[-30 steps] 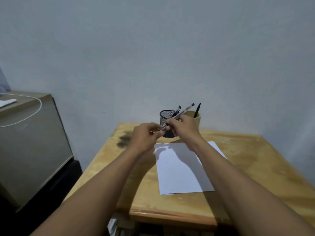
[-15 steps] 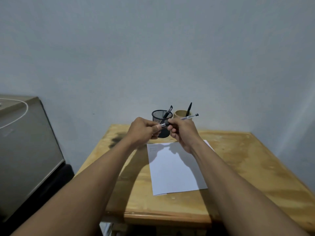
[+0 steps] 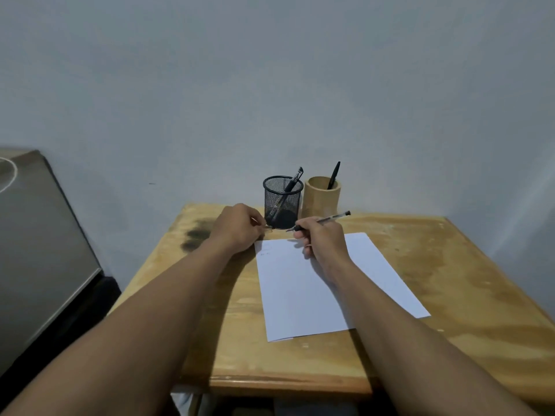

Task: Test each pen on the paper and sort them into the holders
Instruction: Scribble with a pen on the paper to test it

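Slim clear-barrelled pen [image 3: 330, 218], with a black tip and a black end plug, sits in the right hand [image 3: 321, 240]. The fingers are curled round its lower barrel in a writing grip. Its bare tip points left and slightly down, just above the far edge of the white sheet of paper [image 3: 330, 289], and does not look to be touching it. The left hand [image 3: 237, 232] rests on the pale wooden table [image 3: 450, 265] just beside the sheet's far left corner. Its thumb and forefinger pinch a small clear piece [image 3: 268, 227], most likely the pen's cap, though it is too small to be sure.

A few faint marks [image 3: 265, 252] show near that corner of the sheet. Behind the hands, close to the wall, two holders stand side by side: a black wire-mesh cup [image 3: 282, 202] with a dark pen [image 3: 293, 181] leaning in it, and a tan wooden cylinder [image 3: 321, 196] with a black pen [image 3: 334, 175] upright in it. A dark stain [image 3: 196, 235] marks the table to the left of the hands, and a grey cabinet [image 3: 39, 235] stands beyond the table's left edge.

The step in hand appears to be the test itself: the pen is uncapped and poised, but no stroke is being drawn. Next, the tip needs to come down onto bare paper beside the faint marks for a short scribble under light pressure. The left hand could steady the sheet. The pen then wants its cap back on, and whether it leaves ink decides which holder it goes into.
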`<state>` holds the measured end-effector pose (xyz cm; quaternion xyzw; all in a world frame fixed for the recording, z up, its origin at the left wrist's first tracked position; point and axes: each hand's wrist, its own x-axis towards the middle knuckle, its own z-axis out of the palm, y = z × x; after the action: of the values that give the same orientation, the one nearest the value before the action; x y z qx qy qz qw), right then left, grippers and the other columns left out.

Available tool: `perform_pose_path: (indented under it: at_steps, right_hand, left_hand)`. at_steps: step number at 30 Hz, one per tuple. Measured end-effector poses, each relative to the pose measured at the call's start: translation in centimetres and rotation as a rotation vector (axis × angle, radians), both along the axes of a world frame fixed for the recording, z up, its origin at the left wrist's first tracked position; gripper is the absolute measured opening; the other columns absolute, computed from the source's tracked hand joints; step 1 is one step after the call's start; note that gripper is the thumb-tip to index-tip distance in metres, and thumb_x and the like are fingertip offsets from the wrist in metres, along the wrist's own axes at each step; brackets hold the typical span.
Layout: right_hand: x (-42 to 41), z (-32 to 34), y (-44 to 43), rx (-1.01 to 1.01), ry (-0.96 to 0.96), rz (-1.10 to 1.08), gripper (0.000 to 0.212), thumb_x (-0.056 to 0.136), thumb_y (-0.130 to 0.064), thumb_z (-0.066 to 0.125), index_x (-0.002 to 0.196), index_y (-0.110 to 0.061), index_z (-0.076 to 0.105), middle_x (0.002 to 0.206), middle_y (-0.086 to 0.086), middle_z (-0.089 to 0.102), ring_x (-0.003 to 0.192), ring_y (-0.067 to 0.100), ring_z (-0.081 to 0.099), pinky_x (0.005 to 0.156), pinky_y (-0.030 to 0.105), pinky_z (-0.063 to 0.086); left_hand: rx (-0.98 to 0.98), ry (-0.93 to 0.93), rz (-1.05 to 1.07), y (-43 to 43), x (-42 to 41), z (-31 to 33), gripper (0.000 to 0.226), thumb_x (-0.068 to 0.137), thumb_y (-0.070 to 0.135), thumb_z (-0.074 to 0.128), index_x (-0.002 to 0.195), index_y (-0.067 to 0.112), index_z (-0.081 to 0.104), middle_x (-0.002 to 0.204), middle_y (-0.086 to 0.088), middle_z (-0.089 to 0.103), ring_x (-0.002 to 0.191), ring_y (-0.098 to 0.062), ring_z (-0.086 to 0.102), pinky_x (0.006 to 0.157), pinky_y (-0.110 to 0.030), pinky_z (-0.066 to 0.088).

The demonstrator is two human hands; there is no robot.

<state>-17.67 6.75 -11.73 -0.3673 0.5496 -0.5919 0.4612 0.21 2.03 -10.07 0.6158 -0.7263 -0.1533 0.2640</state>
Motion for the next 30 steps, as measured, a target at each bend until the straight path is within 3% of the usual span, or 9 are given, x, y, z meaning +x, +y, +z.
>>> perform_pose_path:
  at_steps: [3,10,13,16,18,24,28,30]
  right_hand:
    - [-0.2,-0.5,-0.3,0.011,0.028,-0.03,0.015,0.091,-0.01,0.065,0.089,0.004,0.072,0.068,0.012,0.066,0.047,0.014,0.049,0.041,0.024,0.034]
    - [0.4,-0.2,0.0,-0.006,0.176,0.056,0.021,0.091,-0.019,0.065,0.089,-0.001,0.074,0.071,0.007,0.07,0.058,0.017,0.056,0.051,0.03,0.041]
    - [1.3,0.4,0.5,-0.092,0.283,0.145,0.018,0.091,-0.009,0.064,0.085,0.007,0.071,0.066,0.01,0.062,0.056,0.016,0.053,0.049,0.027,0.04]
    - [2.3,-0.1,1.0,-0.13,0.537,0.206,0.015,0.089,-0.015,0.067,0.077,-0.006,0.07,0.066,0.003,0.066,0.062,0.014,0.059,0.059,0.029,0.046]
    - [2.5,-0.7,1.1,-0.12,0.595,0.203,0.016,0.088,-0.018,0.066,0.073,-0.013,0.066,0.067,0.0,0.067,0.066,0.015,0.061,0.062,0.031,0.046]
    - [2.8,-1.0,1.4,-0.125,0.672,0.179,0.023,0.086,-0.02,0.067,0.067,-0.015,0.057,0.062,0.0,0.064,0.062,0.017,0.055,0.06,0.032,0.043]
    - [2.9,-1.1,1.3,-0.122,0.668,0.188,0.022,0.085,-0.023,0.069,0.069,-0.008,0.063,0.065,0.008,0.07,0.064,0.028,0.065,0.062,0.043,0.052]
    - [3.0,-1.3,1.3,-0.12,0.623,0.206,0.025,0.084,-0.027,0.07,0.065,-0.013,0.062,0.06,0.007,0.069,0.058,0.028,0.063,0.059,0.046,0.051]
  left_hand:
    - [-0.005,-0.049,-0.004,-0.4,-0.2,-0.7,0.011,0.081,0.032,0.074,0.09,0.034,0.079,0.094,0.008,0.076,0.096,-0.018,0.066,0.083,-0.034,0.055]
    - [-0.052,-0.025,-0.028,2.1,1.3,-1.2,0.032,0.09,0.035,0.06,0.12,0.03,0.07,0.114,0.006,0.074,0.108,-0.019,0.065,0.092,-0.033,0.05]
    - [-0.073,-0.103,-0.127,4.3,2.9,-2.1,0.048,0.087,0.048,0.049,0.131,0.033,0.062,0.127,0.005,0.068,0.119,-0.023,0.06,0.098,-0.04,0.048]
    - [0.035,-0.311,-0.132,6.1,3.5,-3.1,0.063,0.089,0.066,0.036,0.147,0.043,0.04,0.156,0.002,0.04,0.146,-0.025,0.03,0.115,-0.05,0.026]
    - [0.092,-0.389,-0.134,6.8,3.4,-3.5,0.064,0.091,0.073,0.03,0.151,0.049,0.027,0.165,-0.001,0.018,0.153,-0.026,0.009,0.119,-0.055,0.006]
    - [0.101,-0.44,-0.139,7.1,3.5,-3.9,0.066,0.089,0.077,0.022,0.151,0.055,0.015,0.167,-0.001,0.006,0.154,-0.028,-0.001,0.12,-0.059,-0.002]
    - [0.098,-0.441,-0.134,6.9,3.5,-4.0,0.064,0.089,0.077,0.022,0.15,0.057,0.015,0.168,0.0,0.005,0.154,-0.027,-0.002,0.12,-0.058,-0.003]
    - [0.098,-0.431,-0.131,7.0,3.5,-4.1,0.065,0.089,0.077,0.023,0.15,0.057,0.015,0.167,0.0,0.005,0.154,-0.026,-0.002,0.12,-0.058,-0.004]
